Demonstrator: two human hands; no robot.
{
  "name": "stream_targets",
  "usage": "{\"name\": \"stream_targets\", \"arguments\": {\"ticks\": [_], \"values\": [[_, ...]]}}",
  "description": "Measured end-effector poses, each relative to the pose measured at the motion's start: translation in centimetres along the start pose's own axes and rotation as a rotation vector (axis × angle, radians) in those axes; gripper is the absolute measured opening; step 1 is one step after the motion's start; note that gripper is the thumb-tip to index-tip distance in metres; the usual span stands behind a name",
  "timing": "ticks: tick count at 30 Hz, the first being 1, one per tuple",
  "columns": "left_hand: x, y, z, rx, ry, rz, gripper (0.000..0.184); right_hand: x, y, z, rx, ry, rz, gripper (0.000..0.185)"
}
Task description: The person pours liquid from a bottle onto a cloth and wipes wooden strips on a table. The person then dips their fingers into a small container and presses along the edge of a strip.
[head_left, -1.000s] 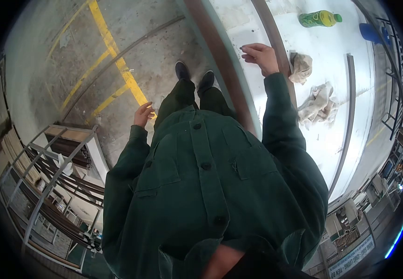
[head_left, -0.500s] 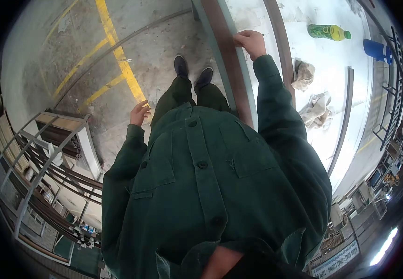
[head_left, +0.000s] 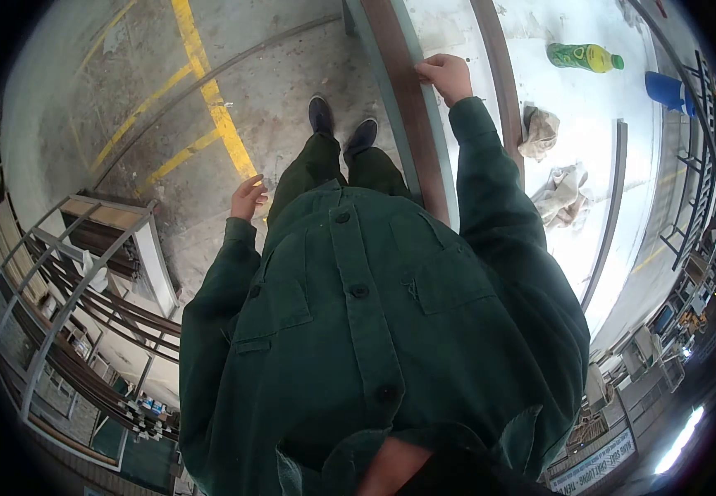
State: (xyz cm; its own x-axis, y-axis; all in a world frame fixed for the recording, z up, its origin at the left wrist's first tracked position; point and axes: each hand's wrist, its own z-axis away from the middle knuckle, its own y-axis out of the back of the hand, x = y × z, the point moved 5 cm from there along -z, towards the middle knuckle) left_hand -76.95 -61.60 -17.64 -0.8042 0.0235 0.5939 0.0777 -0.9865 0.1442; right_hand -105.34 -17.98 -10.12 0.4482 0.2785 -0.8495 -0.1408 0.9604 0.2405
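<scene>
My right hand (head_left: 446, 77) is over the near edge of the white-topped workbench, its fingers curled together. The fingertips meet the edge of a long brown bar (head_left: 401, 78) with grey-green borders; whatever may be between them is hidden. My left hand (head_left: 248, 198) hangs beside my left thigh above the floor, fingers loosely apart and holding nothing. Beyond my right hand, a second brown bar (head_left: 500, 70) runs along the white tabletop (head_left: 598, 174). Two crumpled beige cloths lie past it, one smaller (head_left: 541, 132) and one larger (head_left: 565, 197).
A green bottle with a yellowish part (head_left: 584, 58) lies on the bench near a blue object (head_left: 664, 91). A thin grey bar (head_left: 610, 211) lies farther across. At left stands a metal rack (head_left: 52, 331) with long brown profiles. Yellow lines (head_left: 217, 116) mark the concrete floor.
My left hand has shifted very slightly. My right hand stays in the same place at the brown bar, and the things on the bench have not moved.
</scene>
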Motion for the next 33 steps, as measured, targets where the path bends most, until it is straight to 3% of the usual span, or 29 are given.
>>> {"name": "stream_targets", "arguments": {"ticks": [10, 18, 21, 24, 27, 31, 33], "values": [[-1.0, -0.8, 1.2, -0.013, -0.015, 0.005, 0.035, 2.1, 0.7, 3.8, 0.015, 0.022, -0.027, 0.018], [-3.0, -0.9, 1.1, -0.079, -0.024, -0.028, 0.036, 3.7, 1.5, 8.8, 0.063, 0.024, 0.146, 0.020], [-0.8, -1.7, -0.1, -0.120, -0.076, -0.113, 0.035, 5.1, 2.6, 11.2, 0.158, 0.090, 0.235, 0.021], [4.1, -4.5, -0.7, -0.143, -0.188, -0.233, 0.032, 6.4, 4.1, 15.5, 0.267, 0.015, 0.098, 0.021], [12.8, -11.6, -0.3, -0.197, -0.658, -0.472, 0.030, 6.3, 5.5, 21.7, 0.367, -0.072, -0.139, 0.017], [25.2, -26.7, 6.4, -0.383, -1.110, -0.553, 0.024, 9.9, 6.1, 28.0, 0.420, -0.163, -0.440, 0.016], [27.9, -34.3, 8.0, -0.513, -1.293, -0.584, 0.026, 11.8, 6.4, 30.2, 0.452, -0.183, -0.558, 0.015]]}}
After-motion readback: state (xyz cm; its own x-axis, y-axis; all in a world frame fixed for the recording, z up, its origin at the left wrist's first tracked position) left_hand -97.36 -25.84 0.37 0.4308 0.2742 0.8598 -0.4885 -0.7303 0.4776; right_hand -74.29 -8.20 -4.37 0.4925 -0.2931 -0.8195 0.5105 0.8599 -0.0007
